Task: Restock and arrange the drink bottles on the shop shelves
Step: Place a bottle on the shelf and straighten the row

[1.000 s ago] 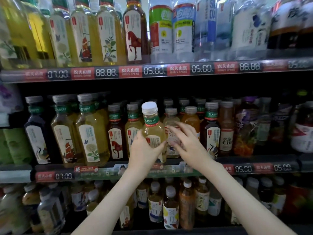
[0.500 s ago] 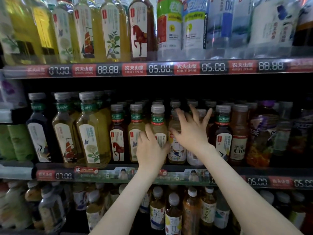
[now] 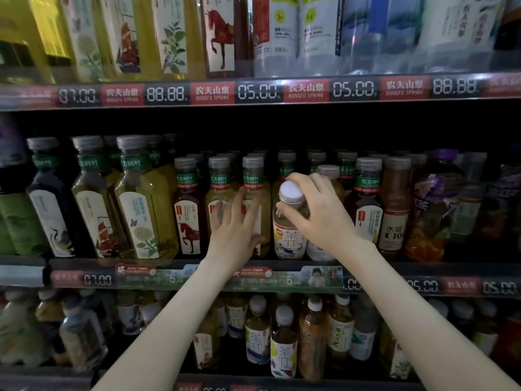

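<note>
From the head camera, at the front edge of the middle shelf [image 3: 394, 267]: gripped the pale bottle [image 3: 289, 239] with the right hand [image 3: 320, 218], thumb and curled fingers closed round the neck just under the white cap [image 3: 290, 191]. Had the left hand [image 3: 234, 235] open just beside it, fingers straight and spread, flat against the fronts of the yellow tea bottles [image 3: 253, 190] to its left. Found the gripped bottle upright or leaning slightly forward, base down at the shelf lip, with a dark bottle [image 3: 366, 213] near on the right; could not tell whether resting or lifted clear. Judged it full, so fairly heavy for a neck hold; stiff at cap and shoulder, softer in the thin plastic wall, smooth and perhaps slippery over the label. Reckoned the ridge under the cap the surest grip for sliding or turning, the waist better for lifting. Saw close-packed neighbours on both sides, likely to topple if knocked.
</note>
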Available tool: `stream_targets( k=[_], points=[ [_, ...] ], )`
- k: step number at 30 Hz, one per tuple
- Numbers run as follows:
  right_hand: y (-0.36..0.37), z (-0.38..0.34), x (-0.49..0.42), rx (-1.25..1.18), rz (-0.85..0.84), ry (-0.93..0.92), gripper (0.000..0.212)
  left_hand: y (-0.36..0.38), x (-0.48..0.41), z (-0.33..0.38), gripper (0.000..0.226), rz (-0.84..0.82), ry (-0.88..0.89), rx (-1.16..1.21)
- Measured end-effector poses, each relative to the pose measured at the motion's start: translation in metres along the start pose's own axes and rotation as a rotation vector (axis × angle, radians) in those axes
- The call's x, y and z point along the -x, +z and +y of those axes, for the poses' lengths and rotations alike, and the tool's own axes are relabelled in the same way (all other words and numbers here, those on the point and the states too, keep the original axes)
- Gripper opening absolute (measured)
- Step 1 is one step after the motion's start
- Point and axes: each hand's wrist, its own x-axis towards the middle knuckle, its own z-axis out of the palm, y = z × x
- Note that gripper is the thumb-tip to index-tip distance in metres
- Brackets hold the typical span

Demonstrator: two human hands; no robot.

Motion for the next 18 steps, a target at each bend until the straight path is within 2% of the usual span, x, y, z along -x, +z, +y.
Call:
stream_targets(
  k=[3, 5, 8, 10, 12, 15, 18],
  points=[
    [-0.004, -0.006, 0.000, -0.085, -0.089, 0.089, 0.054, -0.003, 0.000, 0.008, 0.100, 0.015, -0.046, 0.043],
    [-0.006, -0.006, 0.004, -0.104, -0.053, 0.094, 0.057, -0.010, 0.002, 0.015, 0.094, 0.003, -0.075, 0.106],
    [-0.013, -0.010, 0.013, -0.156, 0.064, 0.064, 0.059, -0.022, 0.015, 0.022, 0.085, -0.048, -0.055, 0.472],
    [-0.022, -0.020, 0.017, -0.130, 0.138, -0.006, 0.054, -0.040, 0.032, 0.029, 0.087, -0.134, 0.036, 0.751],
    [-0.033, -0.033, 0.018, -0.172, 0.154, -0.025, 0.045, -0.053, 0.048, 0.035, 0.092, -0.184, 0.095, 0.922],
    [-0.039, -0.057, 0.026, -0.314, 0.057, 0.053, 0.030, -0.062, 0.066, 0.041, 0.095, -0.234, 0.008, 1.118],
    [-0.025, -0.071, 0.048, -0.352, -0.122, 0.121, 0.036, -0.053, 0.093, 0.038, 0.086, -0.291, -0.109, 1.140]
  ],
)
